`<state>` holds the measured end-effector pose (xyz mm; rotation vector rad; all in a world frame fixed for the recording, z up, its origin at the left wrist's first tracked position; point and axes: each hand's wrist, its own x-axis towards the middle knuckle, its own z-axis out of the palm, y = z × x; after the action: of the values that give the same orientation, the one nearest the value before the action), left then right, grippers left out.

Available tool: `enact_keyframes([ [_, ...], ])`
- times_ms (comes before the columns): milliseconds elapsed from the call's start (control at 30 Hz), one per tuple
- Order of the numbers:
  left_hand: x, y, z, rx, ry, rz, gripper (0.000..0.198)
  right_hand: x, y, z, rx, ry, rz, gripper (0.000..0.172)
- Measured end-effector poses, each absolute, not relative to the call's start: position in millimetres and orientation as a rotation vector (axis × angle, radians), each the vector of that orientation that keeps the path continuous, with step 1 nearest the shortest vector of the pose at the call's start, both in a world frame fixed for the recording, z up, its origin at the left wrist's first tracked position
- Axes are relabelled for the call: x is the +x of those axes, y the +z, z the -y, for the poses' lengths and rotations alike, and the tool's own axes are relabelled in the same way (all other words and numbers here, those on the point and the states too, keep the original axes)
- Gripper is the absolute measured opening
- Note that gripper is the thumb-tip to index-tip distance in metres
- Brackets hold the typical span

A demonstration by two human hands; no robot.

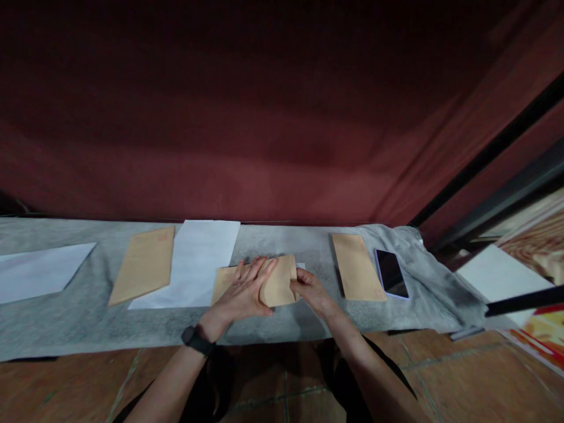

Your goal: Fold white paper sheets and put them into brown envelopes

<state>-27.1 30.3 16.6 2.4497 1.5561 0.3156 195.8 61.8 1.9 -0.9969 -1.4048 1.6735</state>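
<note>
A brown paper envelope (281, 283) lies crosswise on the grey cloth in front of me. My left hand (247, 294), with a black watch (197, 341) on the wrist, rests over it with the fingers spread. At the envelope's right end, my right hand (311, 292) pinches the edge between thumb and fingers. A bit of white paper (301, 266) shows just beyond that end; whether it is inside or beneath the envelope, I cannot tell. Left of my hands, white sheets (202, 252) lie partly under another brown envelope (147, 261).
On the right lie a brown envelope (358, 267) and a phone (392, 274) with a dark screen. Another white sheet (39, 273) is at the far left. Behind the cloth-covered surface (132, 326) rises a dark red wall (264, 147). A black bar (493, 153) slants at the right.
</note>
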Motion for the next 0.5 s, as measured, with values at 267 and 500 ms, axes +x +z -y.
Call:
enact_keyframes([
  [267,-23.5,37.4,-24.9,2.704,0.543,-1.535,0.105,209.5,12.0,-63.0,-1.048,1.801,1.280,0.027],
  [500,-18.5,39.3,-23.7,2.805,0.488,-1.558,0.095,211.2,-6.9,-77.2,-1.124,1.479,1.343,0.016],
])
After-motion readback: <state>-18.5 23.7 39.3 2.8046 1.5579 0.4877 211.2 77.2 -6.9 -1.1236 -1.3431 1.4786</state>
